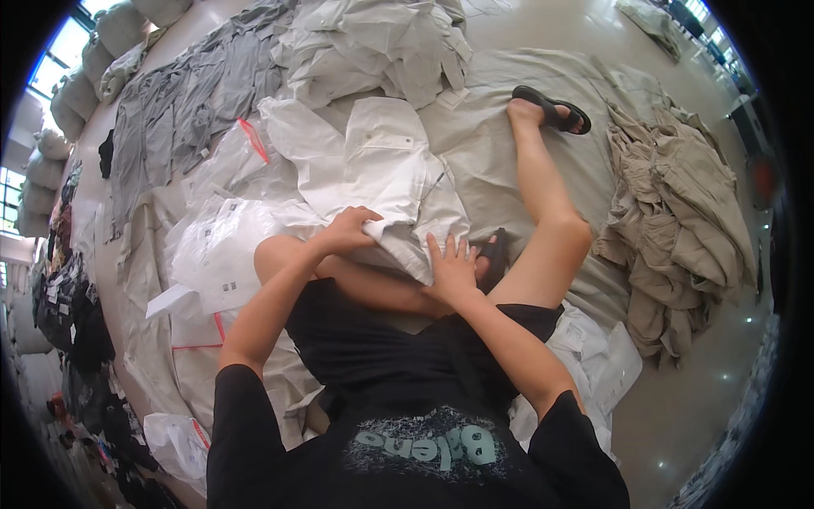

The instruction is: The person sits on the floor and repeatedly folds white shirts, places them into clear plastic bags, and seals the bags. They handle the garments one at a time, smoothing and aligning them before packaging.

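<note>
A white garment (386,161) with a snapped pocket flap lies spread in front of my crossed leg. Whether it is trousers or a jacket, I cannot tell. At its near left edge my left hand (349,231) pinches the fabric between thumb and fingers. My right hand (452,270) rests on the near right corner, open, with its fingers spread over the cloth. Clear plastic bags (222,242), one bearing a red strip, lie to the left beside my knee.
Grey garments (199,106) lie far left, and a pile of white garments (373,51) sits at the back. Beige garments (670,229) are heaped on the right. A pale cloth (483,127) covers the floor under me. Stuffed sacks (76,106) line the left side.
</note>
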A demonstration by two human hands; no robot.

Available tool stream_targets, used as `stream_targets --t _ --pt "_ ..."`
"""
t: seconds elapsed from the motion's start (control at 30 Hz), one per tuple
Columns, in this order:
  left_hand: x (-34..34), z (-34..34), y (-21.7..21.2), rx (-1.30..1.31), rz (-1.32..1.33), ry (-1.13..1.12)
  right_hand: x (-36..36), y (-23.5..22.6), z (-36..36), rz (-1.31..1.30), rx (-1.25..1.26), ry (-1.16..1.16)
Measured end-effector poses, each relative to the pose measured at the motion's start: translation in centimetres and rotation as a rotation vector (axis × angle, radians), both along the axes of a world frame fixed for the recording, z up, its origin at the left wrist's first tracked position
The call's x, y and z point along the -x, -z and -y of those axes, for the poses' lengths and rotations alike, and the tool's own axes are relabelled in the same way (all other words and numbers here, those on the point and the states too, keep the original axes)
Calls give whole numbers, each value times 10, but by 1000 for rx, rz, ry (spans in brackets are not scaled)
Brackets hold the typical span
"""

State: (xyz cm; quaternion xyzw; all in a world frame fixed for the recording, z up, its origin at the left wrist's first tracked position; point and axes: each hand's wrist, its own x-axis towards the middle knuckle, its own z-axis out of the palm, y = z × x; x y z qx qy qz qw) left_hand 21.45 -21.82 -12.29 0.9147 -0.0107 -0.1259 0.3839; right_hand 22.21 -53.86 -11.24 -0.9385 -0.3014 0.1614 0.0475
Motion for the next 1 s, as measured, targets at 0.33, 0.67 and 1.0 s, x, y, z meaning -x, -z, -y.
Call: stream_targets --t 0.33,0.67,1.0 --pt "-36 -10 -106 -243 906 -536 -74 -32 -9 126 -725 278" --pt "-49 -74 -379 -502 1293 -541 -224 -373 -36 -269 -1226 -294" --pt "21 -138 -409 -686 943 -324 -256 -417 -33 30 -695 -354"
